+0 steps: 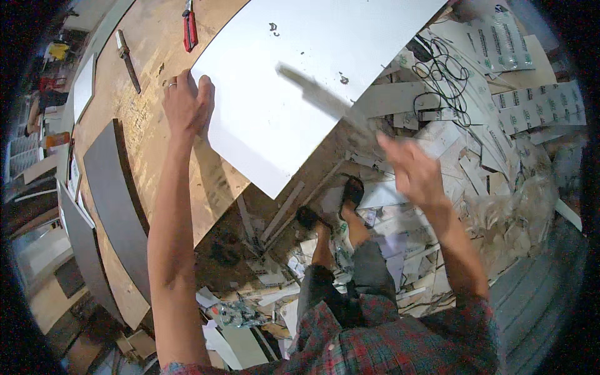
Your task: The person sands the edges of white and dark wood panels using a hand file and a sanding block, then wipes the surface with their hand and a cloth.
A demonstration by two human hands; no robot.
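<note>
A white board (294, 119) lies on the wooden worktable (147, 106), its near corner jutting past the edge. My left hand (187, 103) grips the board's left edge, fingers closed, a ring on one of them. Over the right side my right hand (412, 169) is raised and closed around a long, flat, narrow tool (319, 97). Motion smears this tool too much to tell its kind; it reaches across the board's right edge. Small dark crumbs (344, 78) dot the white surface. A red utility knife (190, 31) lies beyond my left hand.
A slim hand tool (128, 62) and a dark grey curved panel (115, 187) lie on the table at left. Tangled black cable (444, 75) and printed sheets (537, 106) lie at right. Offcuts and plastic cover the floor around my feet (353, 190).
</note>
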